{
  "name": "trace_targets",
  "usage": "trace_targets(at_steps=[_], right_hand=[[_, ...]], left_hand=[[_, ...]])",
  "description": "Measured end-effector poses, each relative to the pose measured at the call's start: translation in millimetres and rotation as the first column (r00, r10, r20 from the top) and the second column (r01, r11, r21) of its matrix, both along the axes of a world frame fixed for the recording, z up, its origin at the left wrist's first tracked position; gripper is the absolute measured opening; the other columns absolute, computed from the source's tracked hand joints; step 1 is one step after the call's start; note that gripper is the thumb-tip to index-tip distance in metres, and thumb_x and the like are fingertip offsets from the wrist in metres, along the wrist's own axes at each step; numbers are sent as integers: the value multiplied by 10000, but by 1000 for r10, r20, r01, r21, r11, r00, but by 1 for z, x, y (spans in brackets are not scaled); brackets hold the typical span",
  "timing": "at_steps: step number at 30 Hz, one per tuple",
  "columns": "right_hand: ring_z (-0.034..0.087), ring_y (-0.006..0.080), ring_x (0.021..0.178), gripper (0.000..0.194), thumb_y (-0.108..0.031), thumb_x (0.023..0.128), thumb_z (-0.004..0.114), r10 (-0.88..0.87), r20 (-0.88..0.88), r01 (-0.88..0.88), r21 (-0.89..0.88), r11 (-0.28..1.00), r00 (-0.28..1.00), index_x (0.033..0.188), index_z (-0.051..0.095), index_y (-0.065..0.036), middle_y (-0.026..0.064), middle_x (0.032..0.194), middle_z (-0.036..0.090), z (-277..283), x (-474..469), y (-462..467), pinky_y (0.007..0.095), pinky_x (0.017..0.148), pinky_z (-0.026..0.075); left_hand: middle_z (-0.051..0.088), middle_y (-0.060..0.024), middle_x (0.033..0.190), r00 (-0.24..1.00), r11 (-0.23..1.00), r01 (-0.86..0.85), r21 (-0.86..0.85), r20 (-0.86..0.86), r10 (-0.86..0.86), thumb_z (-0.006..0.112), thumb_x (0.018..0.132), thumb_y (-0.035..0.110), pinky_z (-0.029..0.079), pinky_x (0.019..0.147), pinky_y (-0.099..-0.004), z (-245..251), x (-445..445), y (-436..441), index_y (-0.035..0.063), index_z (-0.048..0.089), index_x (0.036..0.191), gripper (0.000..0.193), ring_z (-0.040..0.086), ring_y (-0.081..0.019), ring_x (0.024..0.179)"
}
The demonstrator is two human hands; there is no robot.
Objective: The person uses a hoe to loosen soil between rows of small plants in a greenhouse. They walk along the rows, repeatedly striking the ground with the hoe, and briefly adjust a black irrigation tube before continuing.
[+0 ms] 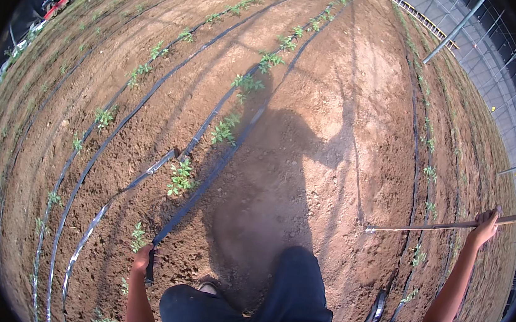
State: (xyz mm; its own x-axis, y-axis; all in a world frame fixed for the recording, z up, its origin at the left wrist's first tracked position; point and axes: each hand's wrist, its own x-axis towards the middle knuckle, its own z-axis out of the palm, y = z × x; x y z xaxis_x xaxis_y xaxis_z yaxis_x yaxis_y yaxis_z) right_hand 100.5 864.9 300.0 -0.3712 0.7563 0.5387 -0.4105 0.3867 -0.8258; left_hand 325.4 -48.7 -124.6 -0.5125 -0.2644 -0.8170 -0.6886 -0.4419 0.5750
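Observation:
My left hand (pixel 142 259), low and left of my knees, grips a flat black drip irrigation tape (pixel 209 179). From the fingers the tape runs up the row, and a short dark piece hangs below them. Out to the right, my right hand (pixel 486 226) is closed around a long thin wooden pole (pixel 440 226). The pole's pale tip (pixel 370 229) points inward, at or just above the soil; contact cannot be told. Green seedlings (pixel 182 177) grow beside the held tape. A second tape (pixel 145 173), partly shiny, lies to their left, bent near a dark piece.
More tapes and seedling rows (pixel 104 117) stretch to the left. On the right lie further dark tapes (pixel 415 111). A metal post (pixel 454 30) and wire mesh border the pale ground sheet (pixel 509 115). A red machine (pixel 56 6) stands far left. My shadow covers the middle soil.

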Motion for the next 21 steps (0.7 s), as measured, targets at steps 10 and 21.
trace_targets(at_steps=[10, 21], right_hand=[[347, 56, 536, 245, -318, 1013, 620, 5, 23, -6, 41, 999, 1000, 939, 607, -85, -55, 665, 393, 0, 5, -15, 243, 506, 338], [308, 44, 522, 268, -346, 981, 672, 26, 16, -27, 32, 999, 1000, 870, 573, -124, -77, 633, 348, 4, 0, -39, 238, 491, 300]], left_hand=[[552, -59, 568, 905, 991, -96, -97, -422, 47, 530, 1018, 435, 352, 405, -248, 101, -5, 0, 54, 601, 930, 397, 464, -130, 424], [599, -84, 663, 892, 997, -2, -75, -451, -32, 529, 1019, 459, 365, 414, -245, 117, -2, 31, 47, 591, 916, 429, 493, -131, 455]])
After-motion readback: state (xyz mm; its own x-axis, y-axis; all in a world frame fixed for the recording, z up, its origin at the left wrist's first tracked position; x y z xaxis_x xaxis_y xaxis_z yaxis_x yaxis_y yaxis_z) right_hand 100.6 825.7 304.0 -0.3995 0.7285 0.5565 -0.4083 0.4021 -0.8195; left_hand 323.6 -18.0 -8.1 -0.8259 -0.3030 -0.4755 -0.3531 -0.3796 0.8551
